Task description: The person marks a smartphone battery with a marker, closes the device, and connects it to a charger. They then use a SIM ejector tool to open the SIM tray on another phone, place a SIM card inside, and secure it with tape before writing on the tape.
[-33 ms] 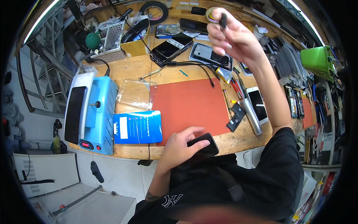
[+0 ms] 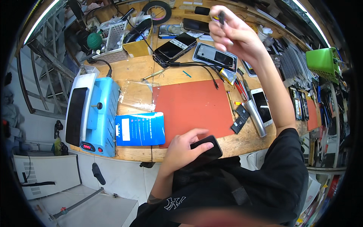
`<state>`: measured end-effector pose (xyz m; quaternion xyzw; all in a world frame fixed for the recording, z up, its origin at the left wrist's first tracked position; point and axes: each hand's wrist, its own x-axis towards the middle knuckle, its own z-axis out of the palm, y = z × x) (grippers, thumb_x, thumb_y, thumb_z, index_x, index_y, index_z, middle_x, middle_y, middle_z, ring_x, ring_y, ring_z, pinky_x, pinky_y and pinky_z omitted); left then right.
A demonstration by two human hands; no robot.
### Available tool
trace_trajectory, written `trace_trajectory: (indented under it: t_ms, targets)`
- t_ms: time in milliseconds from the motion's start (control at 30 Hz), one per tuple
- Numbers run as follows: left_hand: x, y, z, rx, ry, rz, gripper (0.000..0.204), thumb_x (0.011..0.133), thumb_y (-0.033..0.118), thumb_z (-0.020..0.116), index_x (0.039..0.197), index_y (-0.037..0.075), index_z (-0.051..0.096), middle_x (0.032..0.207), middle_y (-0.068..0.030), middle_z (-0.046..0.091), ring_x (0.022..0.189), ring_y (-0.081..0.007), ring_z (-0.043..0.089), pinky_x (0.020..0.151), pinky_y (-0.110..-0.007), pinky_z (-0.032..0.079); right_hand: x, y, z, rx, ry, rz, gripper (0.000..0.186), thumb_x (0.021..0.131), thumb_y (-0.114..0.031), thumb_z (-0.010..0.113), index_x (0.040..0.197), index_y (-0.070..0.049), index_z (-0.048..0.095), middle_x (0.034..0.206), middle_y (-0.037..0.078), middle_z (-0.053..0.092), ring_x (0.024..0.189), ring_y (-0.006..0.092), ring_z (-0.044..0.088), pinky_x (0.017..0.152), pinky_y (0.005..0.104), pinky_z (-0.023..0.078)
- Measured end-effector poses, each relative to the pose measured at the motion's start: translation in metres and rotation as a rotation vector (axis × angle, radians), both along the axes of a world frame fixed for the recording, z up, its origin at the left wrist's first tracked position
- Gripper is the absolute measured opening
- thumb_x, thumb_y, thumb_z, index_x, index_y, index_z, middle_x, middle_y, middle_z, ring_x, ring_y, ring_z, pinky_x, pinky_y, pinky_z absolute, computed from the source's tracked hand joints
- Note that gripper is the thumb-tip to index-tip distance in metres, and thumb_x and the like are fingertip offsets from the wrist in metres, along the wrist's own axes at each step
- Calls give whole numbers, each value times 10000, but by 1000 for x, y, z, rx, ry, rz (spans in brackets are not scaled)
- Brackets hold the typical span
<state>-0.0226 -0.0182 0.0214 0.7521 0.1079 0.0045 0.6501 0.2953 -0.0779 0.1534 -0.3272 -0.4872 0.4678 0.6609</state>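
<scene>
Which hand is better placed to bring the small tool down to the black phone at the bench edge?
Probably the right hand: it already pinches the thin dark tool, raised above the bench. The left hand is occupied, resting on the black phone.

Left hand (image 2: 185, 148) on a black phone (image 2: 206, 148) at the bench edge, right hand (image 2: 235, 34) aloft with perhaps a small dark tool (image 2: 221, 17).

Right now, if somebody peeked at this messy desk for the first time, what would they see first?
Probably the big red mat in the middle of the wooden bench, with a bright blue machine at its left end. Then the hands: the left hand holds a black phone at the near edge, and the right hand is raised, pinching a small dark tool.
</scene>
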Motion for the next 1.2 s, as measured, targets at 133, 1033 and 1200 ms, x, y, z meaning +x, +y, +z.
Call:
trace_trajectory:
  t_ms: [133,1033,1200]
  targets:
    - [1,1,1,-18,-20,6,499,865,283,844,1251,4,692,1100,-175,769,994,-254,745,894,-349,569,47,48,-15,-245,-486,-465,303,1015,-116,597,1315,-74,613,808,-2,554,618,113,517,650,297,527]
    - [-5,6,3,-302,2,80,295,880,116,813,1119,-35,729,978,-127,786,912,-136,746,821,-286,574,125,228,-127,-268,-1800,-876,157,886,-113,660,987,-21,737,1010,265,729,989,430,718,831,497,588]
    - [-4,10,7,-286,-10,45,274,894,76,787,1122,-61,717,995,-113,776,937,-122,723,852,-270,570,114,225,-114,-429,-1769,-881,171,860,-118,707,954,15,760,1020,273,732,999,441,715,842,504,588]
